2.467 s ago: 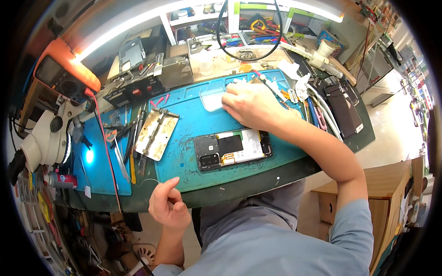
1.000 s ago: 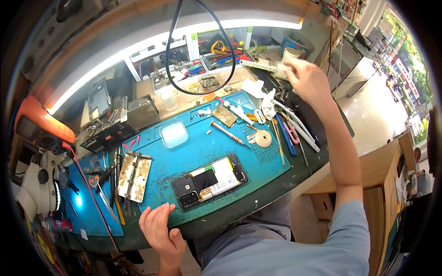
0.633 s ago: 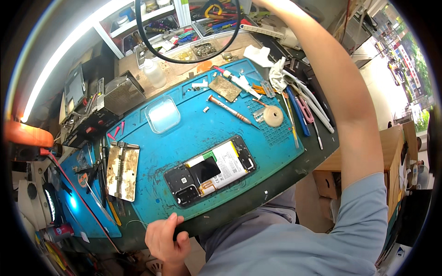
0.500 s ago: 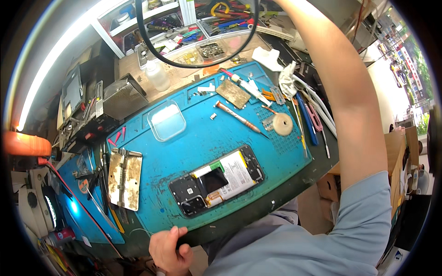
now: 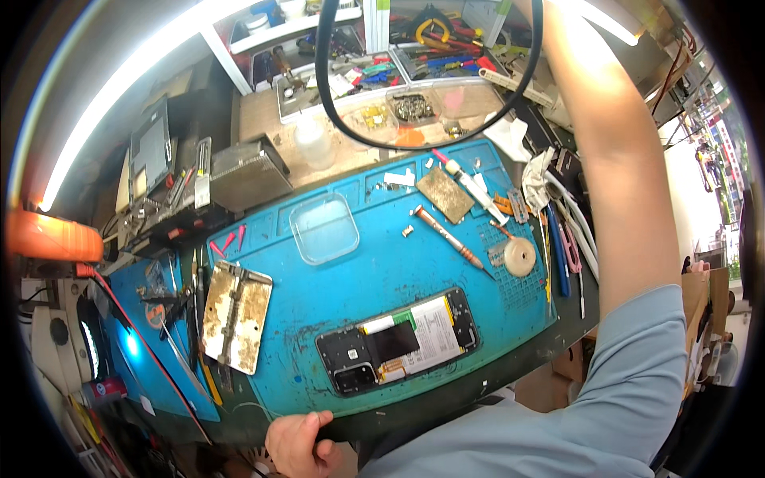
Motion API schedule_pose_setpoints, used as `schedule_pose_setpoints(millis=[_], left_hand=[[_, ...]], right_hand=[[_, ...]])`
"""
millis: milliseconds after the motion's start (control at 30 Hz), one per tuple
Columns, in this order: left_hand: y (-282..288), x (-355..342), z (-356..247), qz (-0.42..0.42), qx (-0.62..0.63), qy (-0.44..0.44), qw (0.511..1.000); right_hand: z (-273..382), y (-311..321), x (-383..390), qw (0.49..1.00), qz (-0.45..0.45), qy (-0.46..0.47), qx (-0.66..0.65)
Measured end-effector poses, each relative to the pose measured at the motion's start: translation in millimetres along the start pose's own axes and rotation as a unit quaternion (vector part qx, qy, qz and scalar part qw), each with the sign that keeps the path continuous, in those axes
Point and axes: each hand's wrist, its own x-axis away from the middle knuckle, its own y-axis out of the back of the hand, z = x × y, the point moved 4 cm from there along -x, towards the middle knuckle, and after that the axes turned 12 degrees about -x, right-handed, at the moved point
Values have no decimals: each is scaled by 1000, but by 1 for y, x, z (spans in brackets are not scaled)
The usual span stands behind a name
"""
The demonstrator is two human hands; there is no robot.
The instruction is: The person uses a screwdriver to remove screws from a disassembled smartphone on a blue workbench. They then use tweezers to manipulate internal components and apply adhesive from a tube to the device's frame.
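Observation:
My left hand (image 5: 301, 443) rests at the bench's front edge, fingers loosely curled and apart, holding nothing visible, near the blue mat (image 5: 271, 319). My right forearm (image 5: 617, 159) stretches up along the right side, its hand hidden beyond the top edge. An opened phone (image 5: 430, 336) with battery exposed lies on the mat. Left of it is a stained metal holder (image 5: 243, 315). Behind are a clear square container (image 5: 324, 227), a pen-like screwdriver (image 5: 450, 239), a small metal plate (image 5: 445, 193), a syringe (image 5: 478, 187) and a cream spool (image 5: 519, 256).
A black cable loop (image 5: 327, 80) hangs over shelves of tools (image 5: 438, 60) and a plastic bottle (image 5: 315, 143). At left are an orange multimeter (image 5: 56, 235), a microscope (image 5: 60, 342) and black equipment (image 5: 135, 215). Assorted tools (image 5: 566, 239) crowd the mat's right side.
My right hand has moved from over the mat up past the top of the view. My left hand sits lower in the picture. The camera's view has shifted; the phone stays on the mat.

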Motion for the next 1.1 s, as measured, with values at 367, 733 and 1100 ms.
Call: schedule_pose_setpoints(millis=[367,733,1100], left_hand=[[-4,-12,5,63,138,61,987],[-24,-110,2,289,73,-15,954],[-43,-96,-21,249,77,-108,959]], right_hand=[[43,119,205,913,-197,345,94],[138,174,379,640,123,29,-758],[147,161,316,464,104,120,-872]])
